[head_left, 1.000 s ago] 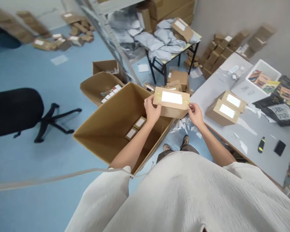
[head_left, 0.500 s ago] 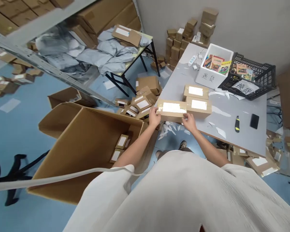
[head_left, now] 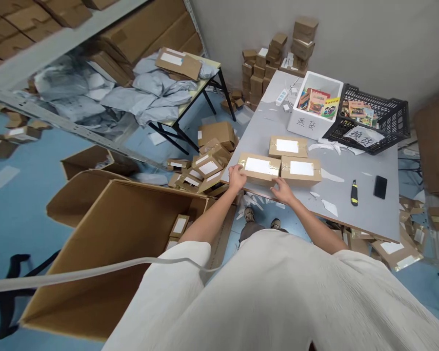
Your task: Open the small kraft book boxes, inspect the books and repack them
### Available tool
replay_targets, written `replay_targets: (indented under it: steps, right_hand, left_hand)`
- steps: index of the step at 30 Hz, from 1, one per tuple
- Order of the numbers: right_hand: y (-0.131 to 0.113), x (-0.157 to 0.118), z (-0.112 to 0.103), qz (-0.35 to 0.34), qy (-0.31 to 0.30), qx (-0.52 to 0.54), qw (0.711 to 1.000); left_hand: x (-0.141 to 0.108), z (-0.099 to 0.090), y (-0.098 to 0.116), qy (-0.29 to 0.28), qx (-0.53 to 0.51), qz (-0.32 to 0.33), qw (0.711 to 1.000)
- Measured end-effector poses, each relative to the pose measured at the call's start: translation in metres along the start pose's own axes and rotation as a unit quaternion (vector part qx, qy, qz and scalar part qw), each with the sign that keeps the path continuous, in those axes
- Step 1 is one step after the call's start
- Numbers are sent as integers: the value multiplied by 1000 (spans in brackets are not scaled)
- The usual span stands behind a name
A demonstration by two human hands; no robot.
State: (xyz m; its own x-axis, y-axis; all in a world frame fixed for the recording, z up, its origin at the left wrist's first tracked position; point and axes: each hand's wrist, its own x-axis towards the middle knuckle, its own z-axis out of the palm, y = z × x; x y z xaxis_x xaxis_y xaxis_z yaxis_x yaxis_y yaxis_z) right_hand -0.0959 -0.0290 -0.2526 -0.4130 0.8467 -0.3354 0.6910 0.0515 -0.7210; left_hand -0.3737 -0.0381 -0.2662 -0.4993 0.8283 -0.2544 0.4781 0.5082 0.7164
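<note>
A labelled brown cardboard box [head_left: 256, 178] rests at the front left edge of the grey table [head_left: 336, 195]. My left hand [head_left: 237, 178] is closed round its left end. At the near right corner, the fingers of my right hand [head_left: 282, 190] are bent against the same box. Right beside it sits a second labelled box [head_left: 300, 181], and a third box [head_left: 273, 150] lies just behind these two. All three have white labels facing up. The undersides of my fingers are partly hidden.
On the table are a white bin [head_left: 309, 122] and a black crate [head_left: 398, 117] of books, a cutter [head_left: 354, 192] and a phone [head_left: 380, 187]. A large open carton [head_left: 106, 234] stands at my left. Boxes and paper scraps lie on the floor.
The held box has come down from over the table's edge to rest on the tabletop, level with the box beside it. Both hands have stayed on it. The view has shifted slightly.
</note>
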Motion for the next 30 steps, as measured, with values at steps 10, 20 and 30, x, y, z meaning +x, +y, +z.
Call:
replay_targets:
  steps: [10, 20, 30]
  right_hand:
    - [-38, 32, 14, -5, -18, -67, 998]
    - [-81, 64, 25, -18, -13, -85, 996]
    - [-83, 81, 22, 29, 9, -217, 976]
  left_hand:
    - [79, -22, -4, -65, -1, 91, 994]
    - [113, -29, 2, -89, -8, 17, 996]
    - [89, -11, 8, -185, 84, 81, 976]
